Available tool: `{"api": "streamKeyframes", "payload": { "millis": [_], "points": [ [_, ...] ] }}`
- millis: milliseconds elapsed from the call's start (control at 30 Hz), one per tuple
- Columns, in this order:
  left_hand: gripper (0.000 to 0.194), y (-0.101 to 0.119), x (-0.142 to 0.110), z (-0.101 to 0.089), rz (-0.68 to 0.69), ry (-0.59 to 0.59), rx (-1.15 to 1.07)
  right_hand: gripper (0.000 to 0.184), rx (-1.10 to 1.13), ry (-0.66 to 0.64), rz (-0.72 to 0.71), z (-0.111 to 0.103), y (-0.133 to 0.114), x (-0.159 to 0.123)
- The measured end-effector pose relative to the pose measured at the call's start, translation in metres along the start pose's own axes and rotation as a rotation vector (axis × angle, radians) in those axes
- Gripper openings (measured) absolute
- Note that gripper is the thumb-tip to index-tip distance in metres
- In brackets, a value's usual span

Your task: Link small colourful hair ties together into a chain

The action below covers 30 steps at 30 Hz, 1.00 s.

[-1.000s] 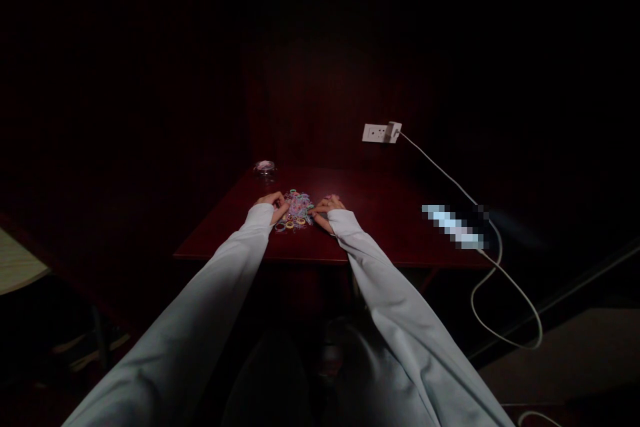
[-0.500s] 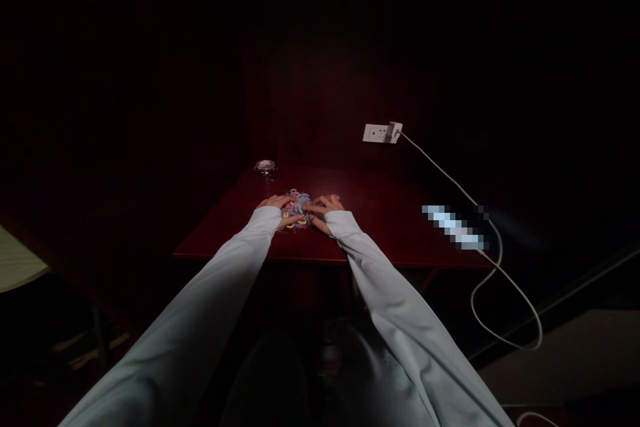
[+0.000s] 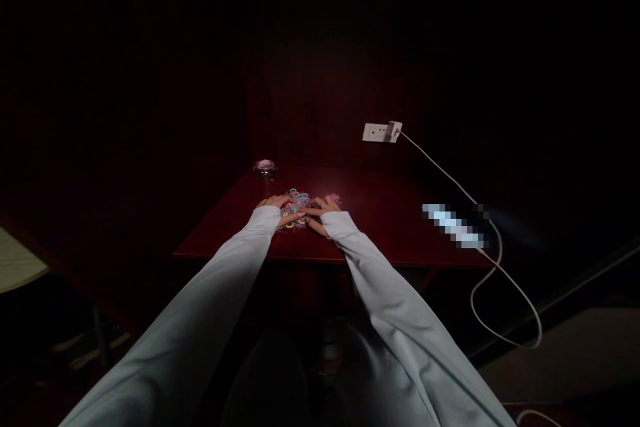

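Note:
A pile of small colourful hair ties (image 3: 299, 198), in purple, pink, green and yellow, lies on the dark red table (image 3: 390, 233). At the pile's left side is my left hand (image 3: 275, 205), its fingers stretched over the edge of the bands and its thumb reaching along the near side. From the right, my right hand (image 3: 323, 208) rests with fingers spread, their tips touching the pile close to my left thumb. A few pink bands (image 3: 335, 198) show just beyond my right hand. Part of the pile is hidden under my fingers.
A clear jar (image 3: 265, 169) stands at the table's back left. On the right lies a blurred-out phone-like device (image 3: 453, 225) with a white cable (image 3: 500, 270) running to a charger in the wall socket (image 3: 380, 133). The surroundings are very dark.
My right hand has shifted slightly left, its fingertips coming nearer to my left thumb. More pink bands show beyond it. My left hand has hardly moved.

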<state>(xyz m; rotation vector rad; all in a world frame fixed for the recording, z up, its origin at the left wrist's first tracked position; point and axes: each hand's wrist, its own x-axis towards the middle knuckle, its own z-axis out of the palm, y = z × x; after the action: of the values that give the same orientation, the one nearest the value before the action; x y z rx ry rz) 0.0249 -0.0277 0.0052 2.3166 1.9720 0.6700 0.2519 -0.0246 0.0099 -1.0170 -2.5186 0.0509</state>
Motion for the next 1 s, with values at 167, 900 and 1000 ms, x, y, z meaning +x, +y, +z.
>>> {"api": "streamKeyframes", "payload": {
  "millis": [167,900,1000],
  "points": [
    [0.039,-0.008,0.005,0.002,0.011,-0.02,-0.032,0.034,0.109,0.088,0.038,-0.001,0.006,0.0],
    [0.037,-0.032,0.018,0.029,-0.04,0.209,-0.545,0.025,0.151,0.141,0.125,0.007,0.019,0.005],
    [0.041,-0.035,0.02,0.033,-0.012,0.196,-0.573,0.023,0.157,0.149,0.12,0.008,0.02,0.005]
  ]
}}
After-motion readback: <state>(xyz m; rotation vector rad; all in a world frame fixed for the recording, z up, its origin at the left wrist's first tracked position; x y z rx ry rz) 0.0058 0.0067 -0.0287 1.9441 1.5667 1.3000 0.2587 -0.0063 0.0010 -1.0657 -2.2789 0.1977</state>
